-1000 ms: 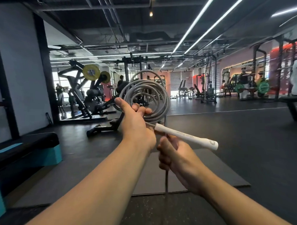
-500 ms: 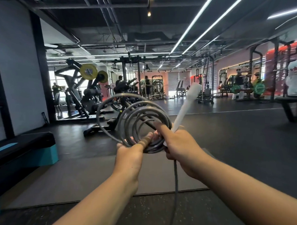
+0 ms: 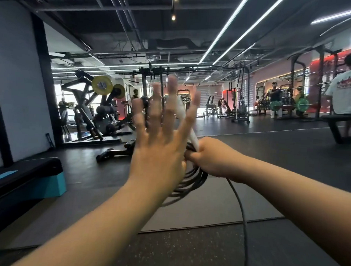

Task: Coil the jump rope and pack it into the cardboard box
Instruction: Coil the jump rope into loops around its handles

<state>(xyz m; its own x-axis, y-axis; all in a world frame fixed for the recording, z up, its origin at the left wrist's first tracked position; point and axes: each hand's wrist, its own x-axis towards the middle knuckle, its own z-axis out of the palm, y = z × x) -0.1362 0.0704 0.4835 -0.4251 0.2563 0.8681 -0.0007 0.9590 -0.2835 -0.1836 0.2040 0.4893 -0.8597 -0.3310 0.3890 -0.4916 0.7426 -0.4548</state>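
Note:
My right hand [image 3: 211,158] is shut on the grey jump rope coil [image 3: 190,183] and its white handle [image 3: 192,133], which sticks up from the fist. My left hand [image 3: 160,148] is open with its fingers spread, blurred, in front of the coil and hiding most of it. A loose strand of the rope [image 3: 241,218] hangs from my right hand down to the bottom edge of the view. No cardboard box is in view.
A grey floor mat [image 3: 217,210] lies below my hands. A black and teal step platform [image 3: 27,179] stands at the left. Weight machines [image 3: 97,110] stand behind, and a person [image 3: 345,93] sits on a bench at the far right.
My left hand has let go of the coil and opened with its fingers spread. My right hand now holds the coil and handle alone, slightly lower and to the right.

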